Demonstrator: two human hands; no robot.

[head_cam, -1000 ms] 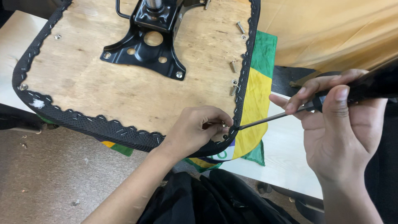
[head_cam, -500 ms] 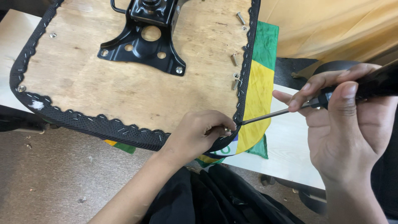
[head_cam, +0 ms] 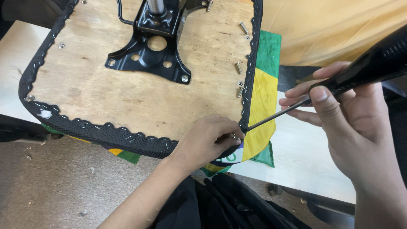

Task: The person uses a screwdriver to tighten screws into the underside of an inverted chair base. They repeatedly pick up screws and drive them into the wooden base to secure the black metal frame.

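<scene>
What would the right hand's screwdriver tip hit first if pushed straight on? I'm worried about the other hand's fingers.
Probably the stapled black fabric edge at the seat corner, with the left hand's fingers just beyond; depth is unclear.

Seat board (head_cam: pixel 127 93): I see pale plywood lying underside up, edged with black mesh fabric stapled along a scalloped rim, a black metal bracket bolted near its top. Screwdriver (head_cam: pixel 339 85): black handle at upper right, thin dark shaft slanting down-left, its tip meeting the board's near right corner, beside a small screw (head_cam: pixel 233 136) there.
</scene>
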